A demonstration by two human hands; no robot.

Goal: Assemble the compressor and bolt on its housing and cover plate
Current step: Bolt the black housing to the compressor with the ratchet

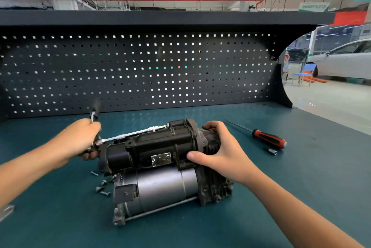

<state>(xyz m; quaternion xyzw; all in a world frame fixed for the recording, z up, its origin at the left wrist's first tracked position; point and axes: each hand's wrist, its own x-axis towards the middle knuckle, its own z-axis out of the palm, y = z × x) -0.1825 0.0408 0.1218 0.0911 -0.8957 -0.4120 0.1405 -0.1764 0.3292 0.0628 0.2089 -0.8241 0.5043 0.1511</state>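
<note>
Gripping the ratchet wrench, the left hand works beside the compressor; the right hand clasps its far end (screwdriver lies right of it).

Left hand grips ratchet reaching along compressor at desk centre; right hand grips its right end. Loose bolts beside its left end; screwdriver toward right edge.

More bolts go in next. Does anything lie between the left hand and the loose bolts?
Nothing visible lies between the left hand and the loose bolts beside the compressor; bare mat only. That hand grips the ratchet, though.
</note>
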